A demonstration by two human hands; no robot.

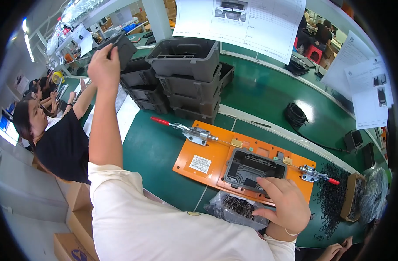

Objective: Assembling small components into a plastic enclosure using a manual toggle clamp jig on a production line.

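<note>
My left hand (104,67) is stretched out far to the left, its fingers closed on the edge of a dark grey plastic housing (126,51). That housing is raised beside stacked grey housings (183,65). My right hand (289,204) has its fingers and thumb apart, the fingertips at the near right rim of another grey housing (234,167). This open-topped housing sits in an orange fixture plate (216,157). Red-handled toggle clamps stand on both sides, a left clamp (197,134) and a right clamp (312,174).
Below the fixture lies a clear bag of small dark pins (238,205). Black rings (332,195) and a cardboard box (352,198) are at the right. A coiled black cable (296,115) lies further back. A co-worker (62,139) sits close on the left. Printed sheets (242,26) hang ahead.
</note>
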